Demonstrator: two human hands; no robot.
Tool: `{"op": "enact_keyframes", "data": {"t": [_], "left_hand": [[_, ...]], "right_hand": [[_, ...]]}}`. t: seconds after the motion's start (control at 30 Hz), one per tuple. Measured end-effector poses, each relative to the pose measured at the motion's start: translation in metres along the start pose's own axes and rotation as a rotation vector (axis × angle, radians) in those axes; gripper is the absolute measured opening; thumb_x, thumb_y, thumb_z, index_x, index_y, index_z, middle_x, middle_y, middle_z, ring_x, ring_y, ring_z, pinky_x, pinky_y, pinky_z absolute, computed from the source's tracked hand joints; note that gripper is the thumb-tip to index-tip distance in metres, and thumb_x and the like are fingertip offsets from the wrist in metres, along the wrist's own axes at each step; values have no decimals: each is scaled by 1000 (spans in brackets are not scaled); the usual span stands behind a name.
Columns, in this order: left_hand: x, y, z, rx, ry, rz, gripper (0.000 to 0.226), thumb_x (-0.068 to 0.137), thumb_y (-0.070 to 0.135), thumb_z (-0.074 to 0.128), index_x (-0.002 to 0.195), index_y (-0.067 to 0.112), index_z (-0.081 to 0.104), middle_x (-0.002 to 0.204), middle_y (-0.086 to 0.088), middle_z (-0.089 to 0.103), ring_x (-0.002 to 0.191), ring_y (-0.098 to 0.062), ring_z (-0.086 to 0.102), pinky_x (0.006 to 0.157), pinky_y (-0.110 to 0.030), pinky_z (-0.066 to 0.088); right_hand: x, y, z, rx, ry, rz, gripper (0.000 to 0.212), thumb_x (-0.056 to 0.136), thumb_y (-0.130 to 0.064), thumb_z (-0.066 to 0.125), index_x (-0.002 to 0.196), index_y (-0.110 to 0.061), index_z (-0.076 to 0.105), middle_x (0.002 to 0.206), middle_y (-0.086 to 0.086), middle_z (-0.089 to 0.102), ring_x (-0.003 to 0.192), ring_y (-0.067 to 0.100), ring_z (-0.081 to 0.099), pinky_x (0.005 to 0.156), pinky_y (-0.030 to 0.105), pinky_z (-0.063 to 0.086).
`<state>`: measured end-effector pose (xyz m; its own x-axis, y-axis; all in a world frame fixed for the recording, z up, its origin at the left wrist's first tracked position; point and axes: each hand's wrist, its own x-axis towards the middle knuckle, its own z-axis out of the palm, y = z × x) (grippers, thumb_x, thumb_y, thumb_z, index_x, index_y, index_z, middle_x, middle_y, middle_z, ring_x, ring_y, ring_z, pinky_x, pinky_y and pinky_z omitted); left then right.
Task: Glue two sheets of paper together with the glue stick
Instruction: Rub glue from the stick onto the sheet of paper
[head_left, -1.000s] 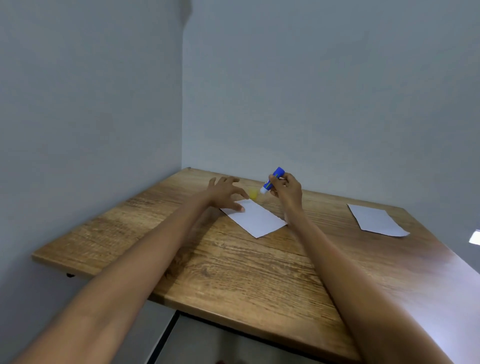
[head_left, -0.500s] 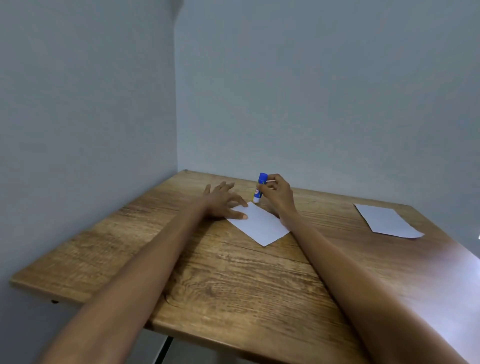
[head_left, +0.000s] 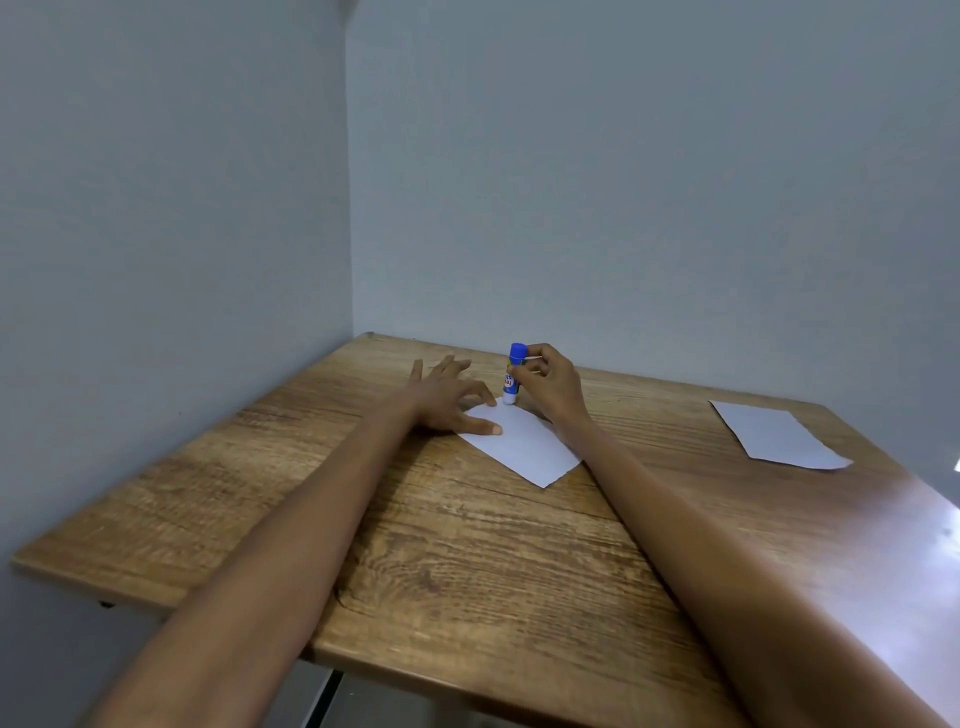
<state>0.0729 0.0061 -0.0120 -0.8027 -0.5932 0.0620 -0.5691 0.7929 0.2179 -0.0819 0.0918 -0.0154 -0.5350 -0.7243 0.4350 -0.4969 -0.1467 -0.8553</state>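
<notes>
On the wooden table (head_left: 467, 545), toward its far edge at about twelve o'clock from the person, a white sheet of paper (head_left: 524, 447) lies flat with one corner pointing back at six o'clock. At nine o'clock of that sheet the left hand (head_left: 447, 397) is spread palm down, its fingers released and splayed, with the thumb (head_left: 485, 427) and the index fingertip pressing the sheet's left edge onto the wood; nothing is grasped in it. At about one o'clock of the sheet the right hand (head_left: 550, 384) is curled around a glue stick (head_left: 512, 373), grasping it between thumb and fingertips along its right side. The stick stands nearly upright, blue end at twelve o'clock, white end at six o'clock resting on or just above the sheet's far corner; contact itself is too small to confirm. The stick sits just beside the left index fingertip, between the two hands. Well apart, at three o'clock near the table's right edge, a second sheet of paper (head_left: 776, 436) lies flat, untouched. Grey walls (head_left: 623, 182) meet in a corner behind the table.
</notes>
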Motion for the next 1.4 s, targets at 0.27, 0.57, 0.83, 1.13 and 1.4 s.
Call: {"op": "enact_keyframes", "data": {"t": [0.27, 0.57, 0.83, 1.13, 1.4], "left_hand": [[0, -1, 3, -3, 11, -21, 55, 73, 71, 57, 122, 47, 49, 160, -4, 7, 147, -22, -10, 112, -59, -14], [-2, -3, 6, 10, 24, -43, 57, 72, 74, 54, 121, 46, 48, 159, -5, 8, 147, -22, -8, 111, -61, -12], [-6, -4, 7, 40, 67, -89, 60, 69, 77, 53, 118, 42, 50, 158, -7, 11, 147, -24, -3, 110, -62, -11], [-19, -2, 7, 12, 87, -114, 59, 72, 75, 52, 117, 38, 49, 158, -8, 11, 147, -23, -2, 110, -61, -12], [-29, -2, 9, 30, 119, -109, 65, 73, 78, 46, 112, 26, 49, 156, -5, 17, 146, -22, 4, 109, -63, -13]], "right_hand": [[-6, 0, -6, -12, -3, 4, 23, 83, -11, 66, 106, -8, 61, 94, 11, 69, 81, 14, 61, 65, 16, 44], [-18, -2, -19, -23, 14, -1, 26, 84, -12, 66, 109, -6, 61, 92, 8, 66, 81, 14, 60, 65, 16, 44], [-28, -2, -30, -20, 22, 6, 20, 84, -11, 65, 104, -10, 61, 89, 6, 66, 74, 8, 59, 54, 1, 41], [-41, -2, -49, -23, 50, 48, 21, 83, -14, 65, 105, -13, 62, 86, 0, 65, 78, 9, 59, 63, 16, 40], [-47, 3, -70, 25, 147, 107, 20, 81, -18, 66, 101, -18, 61, 89, -2, 67, 79, 9, 62, 64, 20, 42]]}}
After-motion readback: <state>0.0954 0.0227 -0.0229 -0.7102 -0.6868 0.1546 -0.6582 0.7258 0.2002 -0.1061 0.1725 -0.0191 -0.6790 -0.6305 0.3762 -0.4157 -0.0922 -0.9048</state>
